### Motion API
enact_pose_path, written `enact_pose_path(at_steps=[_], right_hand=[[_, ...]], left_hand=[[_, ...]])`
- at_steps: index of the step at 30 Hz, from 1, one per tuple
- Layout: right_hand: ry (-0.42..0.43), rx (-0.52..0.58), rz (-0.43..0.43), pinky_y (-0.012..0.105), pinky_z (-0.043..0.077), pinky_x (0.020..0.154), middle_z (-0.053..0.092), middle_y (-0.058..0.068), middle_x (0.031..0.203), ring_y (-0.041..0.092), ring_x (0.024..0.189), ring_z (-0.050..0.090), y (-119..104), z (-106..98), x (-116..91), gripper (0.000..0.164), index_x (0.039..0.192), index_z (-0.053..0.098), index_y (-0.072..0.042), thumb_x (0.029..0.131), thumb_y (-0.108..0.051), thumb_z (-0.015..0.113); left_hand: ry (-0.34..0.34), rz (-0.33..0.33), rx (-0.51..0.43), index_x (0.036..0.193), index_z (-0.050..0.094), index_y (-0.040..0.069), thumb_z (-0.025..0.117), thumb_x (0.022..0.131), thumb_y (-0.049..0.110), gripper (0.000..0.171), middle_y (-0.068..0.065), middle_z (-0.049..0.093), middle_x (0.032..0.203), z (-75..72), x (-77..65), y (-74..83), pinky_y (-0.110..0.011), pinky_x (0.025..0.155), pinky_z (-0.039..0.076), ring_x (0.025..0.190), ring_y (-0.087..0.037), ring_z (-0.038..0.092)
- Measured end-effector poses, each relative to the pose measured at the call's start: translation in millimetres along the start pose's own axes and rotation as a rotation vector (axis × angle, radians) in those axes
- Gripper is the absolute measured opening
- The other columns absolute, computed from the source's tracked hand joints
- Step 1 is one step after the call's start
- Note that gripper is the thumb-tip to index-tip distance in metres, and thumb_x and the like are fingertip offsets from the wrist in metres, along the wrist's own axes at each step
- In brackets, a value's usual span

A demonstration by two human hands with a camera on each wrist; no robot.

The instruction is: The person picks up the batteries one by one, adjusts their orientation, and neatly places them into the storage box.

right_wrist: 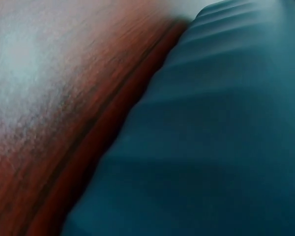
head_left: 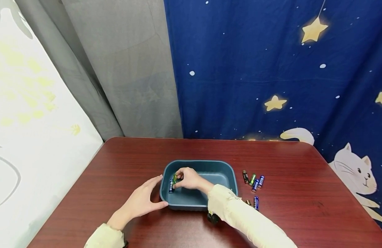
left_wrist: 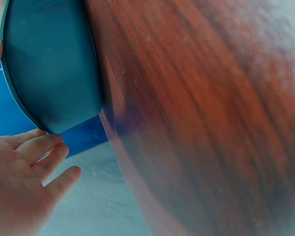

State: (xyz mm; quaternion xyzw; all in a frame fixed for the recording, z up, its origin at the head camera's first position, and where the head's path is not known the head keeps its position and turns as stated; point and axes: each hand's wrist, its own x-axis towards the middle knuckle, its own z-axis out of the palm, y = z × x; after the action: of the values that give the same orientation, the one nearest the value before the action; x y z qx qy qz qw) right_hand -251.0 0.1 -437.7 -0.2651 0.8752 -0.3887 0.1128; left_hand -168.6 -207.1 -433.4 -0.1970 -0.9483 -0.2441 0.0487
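A blue-green plastic bin (head_left: pixel 214 168) stands on the table, and its ribbed outer wall (right_wrist: pixel 211 137) fills much of the right wrist view. Inside its left end, my right hand (head_left: pixel 191 179) pinches a green battery (head_left: pixel 174 178) between thumb and fingers. Right beside that one is a blue battery (head_left: pixel 170 186) in the bin. My left hand (head_left: pixel 140 200) spreads around the bin's left side, thumb and fingertips at the rim. In the left wrist view the fingers of the left hand (left_wrist: pixel 24 172) are extended, tips at the bin's edge.
Right of the bin on the dark red table (head_left: pixel 302 206) lie a black battery (head_left: pixel 245 176), another green battery (head_left: pixel 252 179) and several blue batteries (head_left: pixel 261 181). A gold-ended battery (head_left: pixel 248 202) is partly hidden by the right sleeve (head_left: pixel 240 213). Curtains (head_left: pixel 256 69) hang behind the table.
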Motion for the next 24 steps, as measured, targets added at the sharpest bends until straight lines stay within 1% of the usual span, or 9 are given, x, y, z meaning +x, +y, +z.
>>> enact_pose_path(at_steps=[4,8,16,20,24], right_hand=[[-0.03,-0.041,-0.014,0.02,0.044,0.07,0.062,0.005,0.087,0.014,0.079,0.055,-2.6,1.4,-0.7,0.039,0.098,0.064,-0.001,0.067,-0.019,0.079],[-0.047,-0.1,-0.032,0.019,0.044,0.072,0.063,0.004,0.088,0.013,0.081,0.057,-2.0,5.0,1.0,0.041,0.099,0.065,-0.003,0.065,-0.019,0.08],[-0.03,-0.253,-0.084,0.019,0.043,0.074,0.062,0.0,0.087,0.008,0.079,0.053,0.9,9.0,3.8,0.045,0.1,0.066,-0.006,0.062,-0.024,0.081],[-0.019,-0.254,-0.074,0.02,0.042,0.075,0.061,0.0,0.087,0.008,0.079,0.051,1.1,8.0,2.6,0.046,0.1,0.066,-0.006,0.062,-0.026,0.081],[0.014,-0.248,-0.08,0.021,0.042,0.076,0.062,0.001,0.088,0.011,0.081,0.053,1.1,4.6,0.9,0.046,0.1,0.065,-0.005,0.062,-0.026,0.081]], left_hand=[[-0.001,-0.004,0.0,0.137,0.04,0.012,0.069,0.07,0.055,0.085,-0.005,0.043,0.137,-0.1,-0.5,-0.6,-0.046,0.092,0.042,0.123,-0.023,0.043],[0.002,-0.002,-0.003,0.137,0.04,0.012,0.07,0.07,0.053,0.084,-0.005,0.043,0.136,-0.7,-1.0,-0.2,-0.046,0.092,0.042,0.123,-0.023,0.043],[0.004,-0.002,-0.004,0.137,0.04,0.012,0.07,0.069,0.053,0.085,-0.005,0.043,0.136,-0.4,-1.0,-1.0,-0.045,0.093,0.042,0.123,-0.023,0.043],[0.001,-0.004,-0.008,0.137,0.04,0.012,0.07,0.07,0.054,0.084,-0.004,0.043,0.136,0.4,-1.3,-1.1,-0.045,0.093,0.042,0.123,-0.023,0.043],[0.005,0.001,-0.006,0.137,0.041,0.012,0.069,0.07,0.055,0.084,-0.004,0.043,0.136,1.1,-1.0,-1.3,-0.045,0.092,0.042,0.123,-0.023,0.043]])
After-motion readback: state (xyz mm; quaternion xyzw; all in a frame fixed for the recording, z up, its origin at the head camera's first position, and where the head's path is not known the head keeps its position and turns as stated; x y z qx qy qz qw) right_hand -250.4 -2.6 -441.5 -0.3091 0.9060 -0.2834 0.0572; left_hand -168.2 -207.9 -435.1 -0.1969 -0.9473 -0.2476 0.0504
